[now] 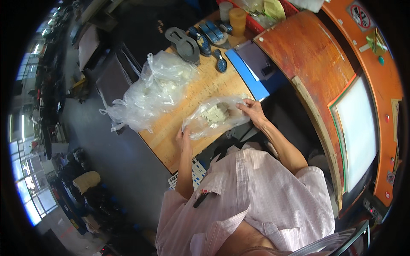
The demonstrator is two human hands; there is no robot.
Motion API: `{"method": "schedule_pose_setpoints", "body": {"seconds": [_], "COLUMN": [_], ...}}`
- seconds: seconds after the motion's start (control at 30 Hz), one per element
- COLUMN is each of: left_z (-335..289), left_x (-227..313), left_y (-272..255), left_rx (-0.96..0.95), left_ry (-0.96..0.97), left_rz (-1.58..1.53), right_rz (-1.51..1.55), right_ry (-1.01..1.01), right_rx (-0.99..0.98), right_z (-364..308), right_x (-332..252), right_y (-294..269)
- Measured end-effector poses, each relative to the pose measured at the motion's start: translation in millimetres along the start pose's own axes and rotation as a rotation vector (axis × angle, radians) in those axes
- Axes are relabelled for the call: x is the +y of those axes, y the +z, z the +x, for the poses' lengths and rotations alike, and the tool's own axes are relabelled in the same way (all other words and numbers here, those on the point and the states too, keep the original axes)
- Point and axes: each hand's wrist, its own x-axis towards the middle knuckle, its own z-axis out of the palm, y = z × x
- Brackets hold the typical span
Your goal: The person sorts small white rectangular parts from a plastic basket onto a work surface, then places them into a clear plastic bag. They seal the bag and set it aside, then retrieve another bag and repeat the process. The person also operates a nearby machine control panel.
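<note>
A clear plastic bag (pixel 200 128) lies over the near edge of the wooden table (pixel 171 147), with several small pale pieces (pixel 215 114) inside it. At the bag's left end, my left hand (pixel 184 137) grips the plastic, its fingers partly hidden behind the film. My right hand (pixel 253 112) pinches the bag's right end between thumb and fingers. Stretched between both hands, the bag looks loose and crinkled. Beyond it to the left sits a larger heap of clear plastic bags (pixel 149 91) with pale contents, apart from my hands.
Grey and blue tools (pixel 183 45), an amber cup (pixel 237 21) and a red basket (pixel 290 9) line the table's far side. A blue folder (pixel 247 74) lies right of the bags. An orange-brown wooden surface (pixel 307 47) curves along the right, with a white panel (pixel 354 132) below.
</note>
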Motion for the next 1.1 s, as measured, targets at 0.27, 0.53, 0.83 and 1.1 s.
{"method": "schedule_pose_setpoints", "body": {"seconds": [0.27, 0.53, 0.83, 1.1], "left_z": [-21.6, -52.8, -96.4, -113.5], "left_x": [50.1, 96.7, 184.1, 189.4], "left_y": [-6.4, -13.3, 39.0, 76.9], "left_rx": [0.147, 0.238, -0.543, -0.709], "left_ry": [0.457, 0.552, 0.231, 0.427], "left_rz": [0.256, 0.354, 0.013, 0.118], "right_rz": [-0.3, -0.016, -0.165, -0.173], "right_ry": [-0.472, -0.456, -0.407, -0.265], "right_rx": [0.145, 0.042, -0.569, -0.711], "right_z": [-24.7, -40.1, -103.7, -104.8], "right_x": [-69.6, -96.0, -161.1, -172.1], "right_y": [-0.7, -0.1, 44.4, 56.8]}}
